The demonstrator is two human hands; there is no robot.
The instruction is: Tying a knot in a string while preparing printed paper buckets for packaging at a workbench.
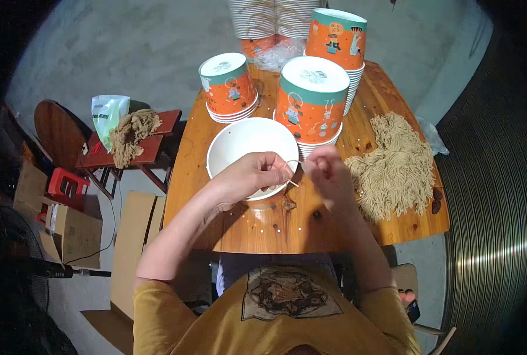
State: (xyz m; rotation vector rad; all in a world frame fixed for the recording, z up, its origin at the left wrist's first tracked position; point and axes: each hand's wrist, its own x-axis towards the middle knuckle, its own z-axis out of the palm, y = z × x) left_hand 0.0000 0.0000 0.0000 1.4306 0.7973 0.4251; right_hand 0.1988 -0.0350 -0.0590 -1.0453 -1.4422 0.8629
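A white paper bucket (240, 139) rests on the wooden table in front of me, its open mouth up, with a small dark hole near the far rim. My left hand (254, 176) pinches a thin beige cord (294, 183) at the bucket's right-hand rim; a short cord end sticks out past the fingertips. A loop of the cord runs over to my right hand (328, 177), which is closed and blurred by motion. Its fingertips seem to grip the cord, though the exact hold is smeared.
Upside-down stacks of orange and green paper buckets (313, 109) stand beyond the bucket, with a smaller stack (229, 89) at left. A heap of beige cords (396, 168) lies at right. Small white bits dot the wooden table (245, 236). A low red bench (157, 139) stands at left.
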